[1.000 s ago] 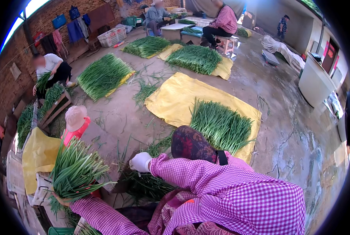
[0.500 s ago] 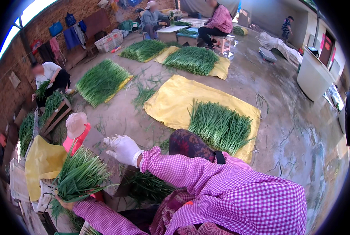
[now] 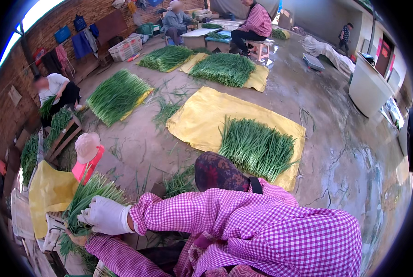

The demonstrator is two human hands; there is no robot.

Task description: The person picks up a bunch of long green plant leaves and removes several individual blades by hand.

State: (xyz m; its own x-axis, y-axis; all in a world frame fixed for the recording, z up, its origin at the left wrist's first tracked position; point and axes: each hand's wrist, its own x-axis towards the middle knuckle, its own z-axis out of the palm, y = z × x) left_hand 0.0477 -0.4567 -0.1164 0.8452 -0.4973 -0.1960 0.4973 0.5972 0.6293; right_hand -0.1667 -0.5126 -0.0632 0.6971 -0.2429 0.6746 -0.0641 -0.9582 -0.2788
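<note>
"Where is the bunch of garlic chives [image 3: 92, 191], and what has hold of it?"

"Lower left, just beside the yellow cloth [image 3: 49, 187] draped over the white crate [image 3: 54, 227]. The left hand [image 3: 77, 238] is wrapped round it from below. Leaves hide most of the fingers, but that grip looks closed on the bunch."

"And the right hand [image 3: 105, 216]?"

"White-gloved, lying across the bunch with its fingers bent. I can't tell whether they have closed on any stalks, since the glove covers the spot where they'd meet."

"How would you handle it well from there?"

"I'd let the left bear the weight, firm without squeezing hard, because leaves that thin probably bruise and kink. With the right, I'd take hold of little at once and draw along the strands, never across them, or the rest could tangle. The paler ends fan up and to the right; if the left slackened, I'd expect that fan to slip out of line."

"What about the pose?"

"The right forearm [image 3: 178, 211] crosses the body toward the left, wrist nearly straight, back of the hand up. The left forearm [image 3: 118, 256] reaches out lower in view, its hand tucked under the leaves."
</note>
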